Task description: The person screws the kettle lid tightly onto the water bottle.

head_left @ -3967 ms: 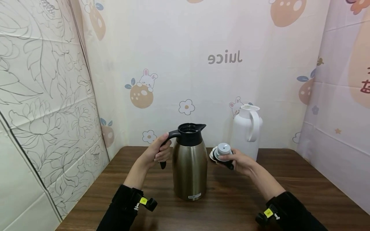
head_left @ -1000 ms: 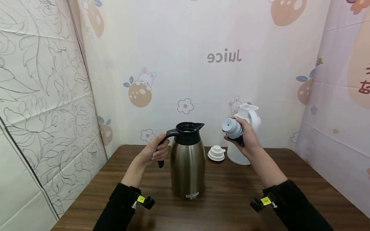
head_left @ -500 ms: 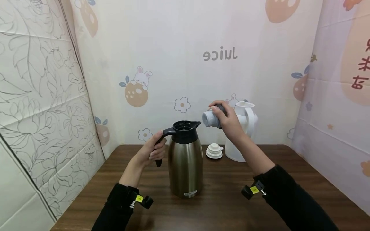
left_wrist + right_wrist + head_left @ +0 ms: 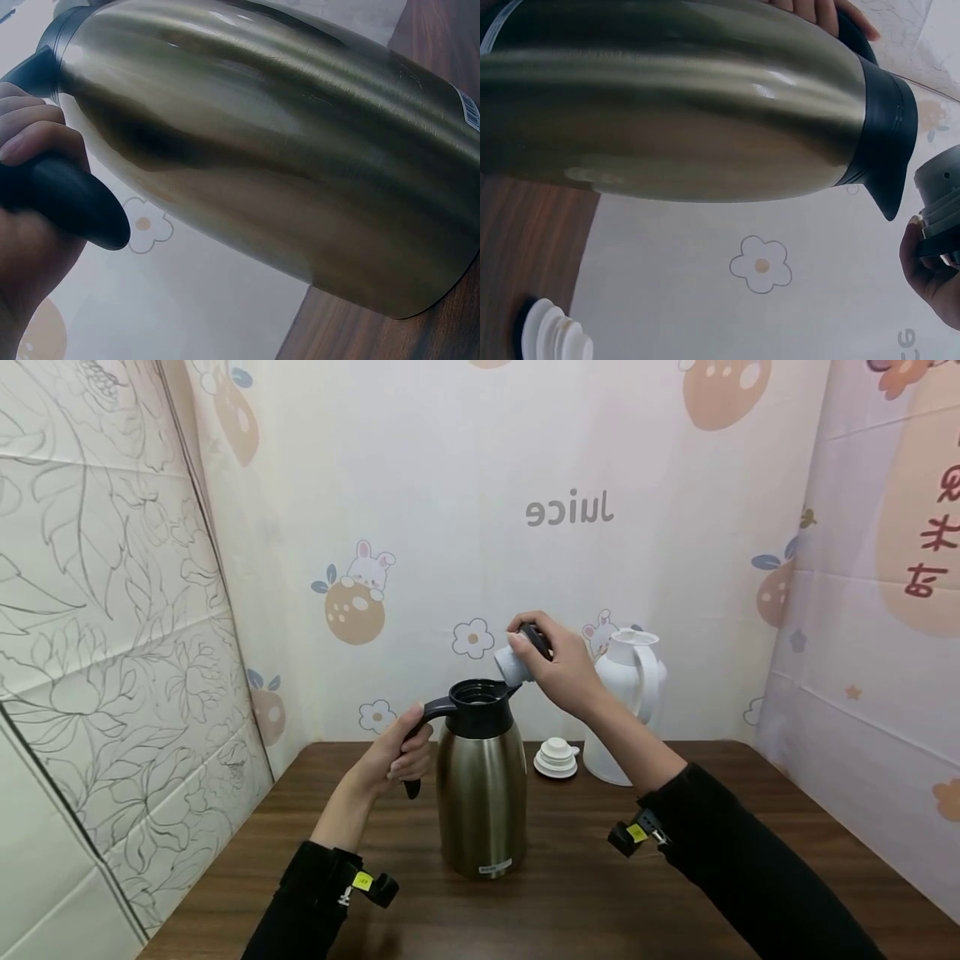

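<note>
A bronze metal thermos jug (image 4: 482,802) with a black collar and spout stands upright on the table, its mouth uncovered. My left hand (image 4: 390,753) grips its black handle (image 4: 437,708); the left wrist view shows fingers curled round that handle (image 4: 71,199). Above and just right of the spout, my right hand (image 4: 558,660) holds the jug stopper (image 4: 513,665), grey-white below and black on top. The stopper is tilted, its pale end toward the mouth. In the right wrist view the stopper (image 4: 941,180) appears apart from the spout (image 4: 887,196).
Behind my right forearm stands a white jug (image 4: 611,681) with its top uncovered. A white stepped lid (image 4: 556,758) lies between the two jugs on the brown wooden table (image 4: 360,877). Printed cloth walls (image 4: 420,485) enclose the back and sides.
My right hand left the white lid on the table, lifted the grey-and-black stopper, and moved it left, turning it over toward the bronze jug's mouth. My left hand keeps its grip on the handle.
</note>
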### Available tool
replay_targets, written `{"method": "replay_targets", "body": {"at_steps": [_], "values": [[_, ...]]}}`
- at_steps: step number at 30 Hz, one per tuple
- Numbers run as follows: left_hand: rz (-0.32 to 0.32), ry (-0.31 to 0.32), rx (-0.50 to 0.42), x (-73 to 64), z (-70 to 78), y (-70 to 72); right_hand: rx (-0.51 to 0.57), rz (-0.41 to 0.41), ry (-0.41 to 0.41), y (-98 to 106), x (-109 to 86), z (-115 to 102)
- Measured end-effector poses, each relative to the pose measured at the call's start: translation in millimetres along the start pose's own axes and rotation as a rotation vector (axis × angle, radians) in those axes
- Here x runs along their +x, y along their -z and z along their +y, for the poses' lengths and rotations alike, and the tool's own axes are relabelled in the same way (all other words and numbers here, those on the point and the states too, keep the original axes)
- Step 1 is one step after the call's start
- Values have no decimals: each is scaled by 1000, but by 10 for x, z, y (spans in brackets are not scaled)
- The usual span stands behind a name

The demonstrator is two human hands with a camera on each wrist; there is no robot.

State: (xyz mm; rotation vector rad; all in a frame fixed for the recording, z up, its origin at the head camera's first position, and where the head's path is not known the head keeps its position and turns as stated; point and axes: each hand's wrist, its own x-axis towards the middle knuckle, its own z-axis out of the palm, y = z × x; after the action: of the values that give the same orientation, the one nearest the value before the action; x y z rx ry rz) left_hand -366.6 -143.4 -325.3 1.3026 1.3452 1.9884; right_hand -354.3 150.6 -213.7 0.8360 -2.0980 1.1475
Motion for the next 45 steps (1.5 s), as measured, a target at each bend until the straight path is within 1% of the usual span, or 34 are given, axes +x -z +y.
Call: {"method": "replay_targets", "body": {"at_steps": [6, 14, 23, 27, 36, 41, 45], "values": [[-11, -6, -9, -23, -32, 11, -48, -46, 100, -123, 86, 12], [-19, -10, -10, 1, -26, 5, -104, -132, 170, -214, 177, -15], [-7, -9, -19, 15, -25, -14, -145, -215, 316, -288, 224, -70], [7, -6, -17, 6, -23, -19, -187, -252, 349, -296, 236, -87], [18, 0, -14, -8, -20, -11, -289, -379, 407, -306, 260, -140], [19, -1, -6, -2, -24, -7, -350, -413, 449, -333, 268, -147], [17, 1, -4, 7, -27, 8, -364, -421, 483, -352, 278, -131]]}}
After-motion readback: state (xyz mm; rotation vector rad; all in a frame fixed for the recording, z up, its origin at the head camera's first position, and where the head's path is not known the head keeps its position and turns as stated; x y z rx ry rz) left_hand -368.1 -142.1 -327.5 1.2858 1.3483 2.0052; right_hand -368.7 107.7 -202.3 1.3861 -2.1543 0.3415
